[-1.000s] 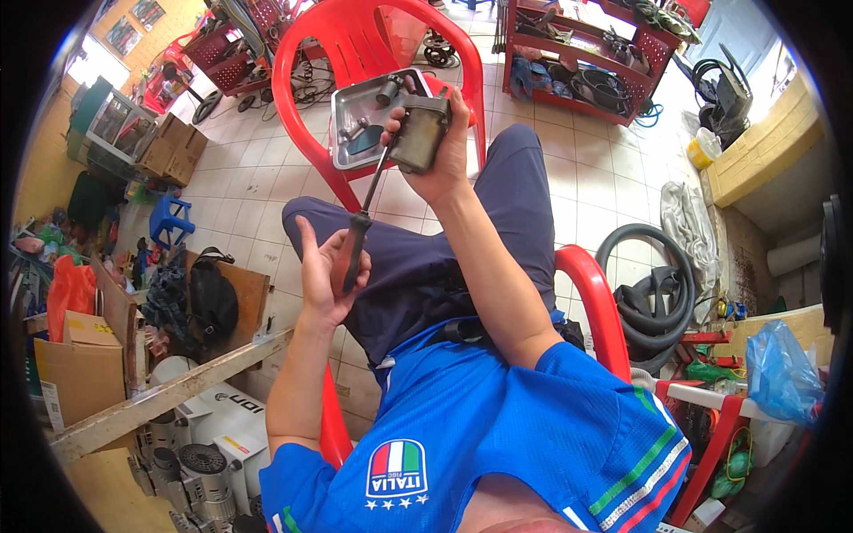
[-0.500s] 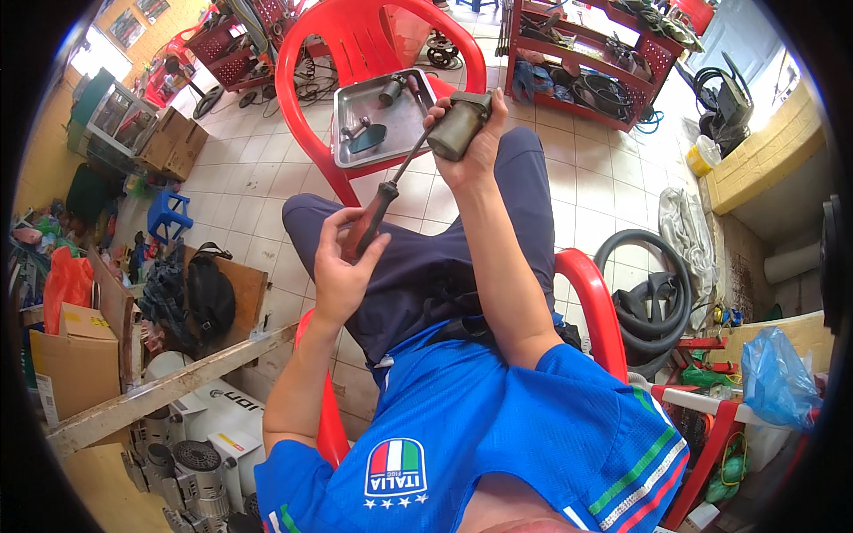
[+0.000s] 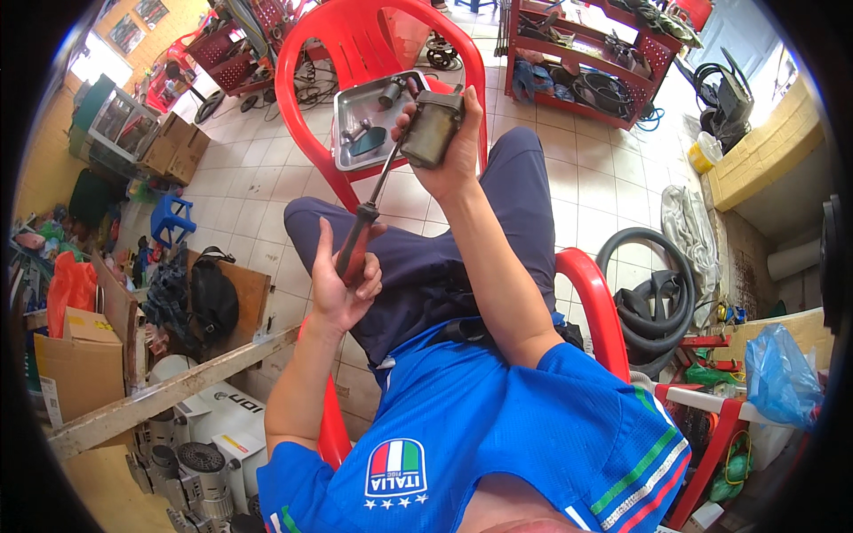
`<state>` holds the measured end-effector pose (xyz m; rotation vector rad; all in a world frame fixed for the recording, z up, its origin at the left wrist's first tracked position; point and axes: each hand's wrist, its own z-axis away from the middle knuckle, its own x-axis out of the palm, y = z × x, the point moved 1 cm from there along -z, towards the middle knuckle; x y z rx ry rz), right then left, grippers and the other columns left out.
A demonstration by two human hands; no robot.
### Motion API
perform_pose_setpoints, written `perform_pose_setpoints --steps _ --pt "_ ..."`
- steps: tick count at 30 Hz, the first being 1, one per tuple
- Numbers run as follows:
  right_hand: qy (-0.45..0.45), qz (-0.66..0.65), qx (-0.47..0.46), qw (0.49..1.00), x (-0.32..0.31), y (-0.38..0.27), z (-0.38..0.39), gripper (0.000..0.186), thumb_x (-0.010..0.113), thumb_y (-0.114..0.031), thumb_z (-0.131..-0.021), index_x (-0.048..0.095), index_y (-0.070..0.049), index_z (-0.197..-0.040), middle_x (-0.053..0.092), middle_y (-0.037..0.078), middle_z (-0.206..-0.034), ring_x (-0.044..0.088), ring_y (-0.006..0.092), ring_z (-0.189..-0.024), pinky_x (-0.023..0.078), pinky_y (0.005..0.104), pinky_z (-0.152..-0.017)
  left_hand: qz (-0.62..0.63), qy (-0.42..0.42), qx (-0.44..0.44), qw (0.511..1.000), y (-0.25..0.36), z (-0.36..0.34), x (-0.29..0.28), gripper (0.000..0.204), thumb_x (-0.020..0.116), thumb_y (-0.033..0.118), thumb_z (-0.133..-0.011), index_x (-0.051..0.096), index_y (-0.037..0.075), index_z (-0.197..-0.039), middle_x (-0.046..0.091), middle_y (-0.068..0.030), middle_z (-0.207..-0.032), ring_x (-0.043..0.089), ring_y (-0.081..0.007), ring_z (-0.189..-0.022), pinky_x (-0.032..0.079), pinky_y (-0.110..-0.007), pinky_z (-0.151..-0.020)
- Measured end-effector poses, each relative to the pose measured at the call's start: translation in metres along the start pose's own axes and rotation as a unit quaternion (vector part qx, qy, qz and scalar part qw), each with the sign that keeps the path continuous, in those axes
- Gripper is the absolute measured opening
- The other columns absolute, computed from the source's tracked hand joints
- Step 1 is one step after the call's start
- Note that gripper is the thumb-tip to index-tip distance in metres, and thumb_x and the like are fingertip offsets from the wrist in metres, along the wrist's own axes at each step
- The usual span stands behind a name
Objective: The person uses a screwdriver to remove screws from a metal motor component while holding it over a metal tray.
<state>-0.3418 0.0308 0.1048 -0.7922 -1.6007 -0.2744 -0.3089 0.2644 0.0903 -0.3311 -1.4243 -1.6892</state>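
Note:
My left hand (image 3: 345, 289) is wrapped around the red and black handle of a screwdriver (image 3: 359, 240), its thumb stretched along the side. The long shaft points up and away, and its tip meets the lower left side of a dull grey-brown metal housing (image 3: 430, 131). That housing is blocky, with a wider flange at its far end. My right hand (image 3: 455, 164) grips it from the right, fingers hidden behind it. Beyond it, a metal tray (image 3: 341, 153) rests on a red plastic chair (image 3: 298, 89). In the tray lie a short metal cylinder (image 3: 391, 92) and a dark green oval piece (image 3: 366, 140).
Red tool carts (image 3: 577, 102) stand at the far right and far left. Black hoses (image 3: 653, 293) lie coiled on the tiled floor to my right. A blue stool (image 3: 172, 218), a cardboard box (image 3: 82, 364) and a wooden beam (image 3: 178, 391) are on my left.
The housing in my right hand has come left and slightly nearer. My left hand has drawn back a little with the screwdriver and turned, its thumb now pointing up.

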Motion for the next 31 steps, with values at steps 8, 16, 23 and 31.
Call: perform_pose_setpoints --steps 8,16,23,31 --pt "0.039 -0.006 -0.040 0.998 -0.008 -0.014 -0.002 0.071 0.057 -0.067 -0.088 0.056 -0.004 -0.120 0.059 0.011 -0.088 0.059 0.0225 -0.079 0.052 0.0365 -0.073 -0.221 0.082 0.155 0.959 -0.001 -0.008 -0.002 0.058 0.056 0.052 -0.097 0.048 0.004 -0.129 0.056 -0.0043 -0.100 0.050 -0.0063 -0.060 0.036 -0.021 -0.049" --pt "0.053 -0.039 -0.046 0.997 -0.015 -0.023 -0.005 0.076 0.062 -0.070 -0.084 0.056 -0.002 -0.117 0.065 0.014 -0.101 0.066 0.0275 -0.090 0.057 0.0425 -0.085 -0.462 0.113 0.346 0.809 -0.015 -0.008 0.009 0.044 0.070 0.004 -0.092 0.045 0.004 -0.128 0.055 -0.0080 -0.112 0.061 -0.0106 -0.084 0.051 -0.024 -0.071" --pt "0.015 -0.021 -0.005 1.000 -0.003 -0.011 0.000 0.079 0.061 -0.072 -0.083 0.057 -0.003 -0.121 0.062 0.023 -0.124 0.065 0.0362 -0.110 0.053 0.0487 -0.098 -0.263 0.089 0.142 0.950 -0.005 0.001 0.008 0.057 0.030 0.050 -0.106 0.056 0.001 -0.117 0.058 -0.0076 -0.068 0.046 -0.0104 -0.045 0.034 -0.022 -0.042" --pt "-0.248 -0.188 0.076 0.947 -0.044 -0.008 -0.021 0.072 0.059 -0.069 -0.086 0.058 -0.007 -0.123 0.063 0.020 -0.123 0.063 0.0359 -0.113 0.051 0.0432 -0.099 -0.116 0.067 0.032 0.990 0.000 -0.005 0.003 0.093 0.020 0.078 -0.095 0.062 -0.002 -0.116 0.061 -0.0082 -0.066 0.044 -0.0117 -0.043 0.035 -0.021 -0.045"
